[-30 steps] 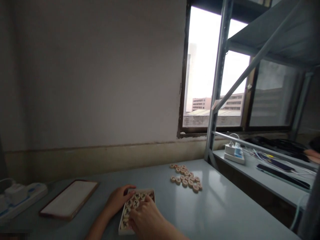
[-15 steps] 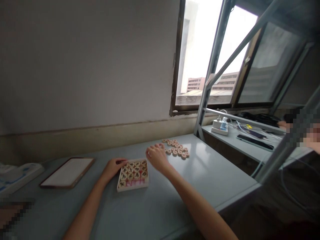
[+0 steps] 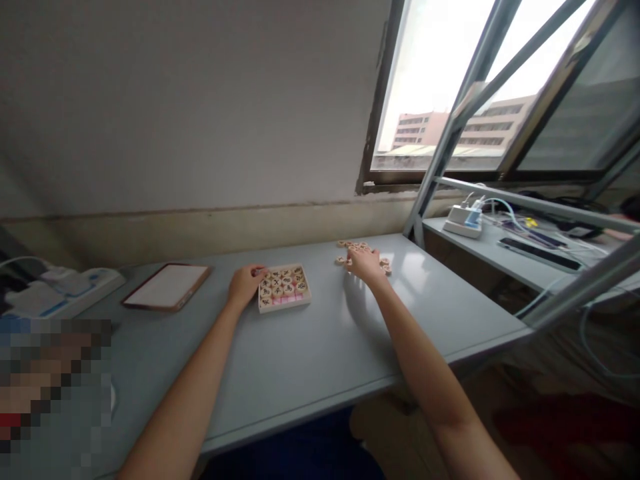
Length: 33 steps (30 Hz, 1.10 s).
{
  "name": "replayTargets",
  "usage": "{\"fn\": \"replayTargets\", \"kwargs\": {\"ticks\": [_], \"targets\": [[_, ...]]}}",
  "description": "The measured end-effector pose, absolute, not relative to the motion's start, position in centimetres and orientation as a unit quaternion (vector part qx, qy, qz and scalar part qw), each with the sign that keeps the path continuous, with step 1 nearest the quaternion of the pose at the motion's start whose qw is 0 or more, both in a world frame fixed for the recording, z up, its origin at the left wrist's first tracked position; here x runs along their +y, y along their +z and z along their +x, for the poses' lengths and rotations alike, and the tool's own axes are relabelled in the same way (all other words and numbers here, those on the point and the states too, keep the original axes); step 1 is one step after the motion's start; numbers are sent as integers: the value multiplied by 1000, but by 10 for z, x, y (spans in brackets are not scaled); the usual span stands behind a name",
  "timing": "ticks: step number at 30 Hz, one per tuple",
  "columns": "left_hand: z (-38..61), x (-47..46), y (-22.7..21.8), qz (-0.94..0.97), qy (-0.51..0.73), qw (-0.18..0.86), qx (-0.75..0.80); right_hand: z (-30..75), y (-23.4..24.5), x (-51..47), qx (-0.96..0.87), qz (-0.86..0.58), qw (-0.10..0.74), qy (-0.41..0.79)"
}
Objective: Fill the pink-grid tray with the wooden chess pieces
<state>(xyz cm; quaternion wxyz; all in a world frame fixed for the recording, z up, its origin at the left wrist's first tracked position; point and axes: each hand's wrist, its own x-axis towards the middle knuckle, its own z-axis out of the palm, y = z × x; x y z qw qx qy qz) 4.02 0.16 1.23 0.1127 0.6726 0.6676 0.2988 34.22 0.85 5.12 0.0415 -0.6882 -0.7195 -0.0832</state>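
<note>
A small white box (image 3: 284,301) partly filled with round wooden game discs sits on the grey table (image 3: 310,353). My left hand (image 3: 245,285) grips the box's left edge, fingers curled over its corner. My right hand (image 3: 367,264) reaches out to the loose pile of wooden discs (image 3: 363,255) farther right and rests on top of it, fingers bent down over the pieces. Whether a disc is between those fingers is hidden.
A flat wood-framed white board (image 3: 167,287) lies left of the box. A power strip (image 3: 63,291) with plugs is at the far left. A metal shelf frame (image 3: 453,133) stands right of the table, its shelf bearing a charger (image 3: 463,220), cables and a phone (image 3: 535,245).
My right hand left the box and travelled right to the loose disc pile, now lying on it. My left hand stayed on the box. The camera pulled back and tilted down.
</note>
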Motion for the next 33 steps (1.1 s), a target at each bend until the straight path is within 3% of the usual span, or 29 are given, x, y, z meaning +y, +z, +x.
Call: {"fn": "replayTargets", "kwargs": {"ticks": [14, 16, 20, 22, 27, 33], "targets": [[39, 5, 8, 668, 310, 142, 662, 345, 53, 13, -766, -638, 77, -14], [38, 5, 7, 668, 316, 145, 658, 347, 62, 12, -784, -608, 124, 34], [37, 5, 6, 672, 315, 149, 654, 334, 75, 7, -815, -480, 301, 122], [37, 4, 7, 676, 318, 147, 648, 314, 75, 1, -837, -406, 329, 160], [38, 4, 7, 678, 321, 143, 645, 258, 57, -21, -908, -285, 242, 190], [37, 4, 7, 682, 320, 142, 642, 243, 48, -34, -937, -271, 195, 106]]}}
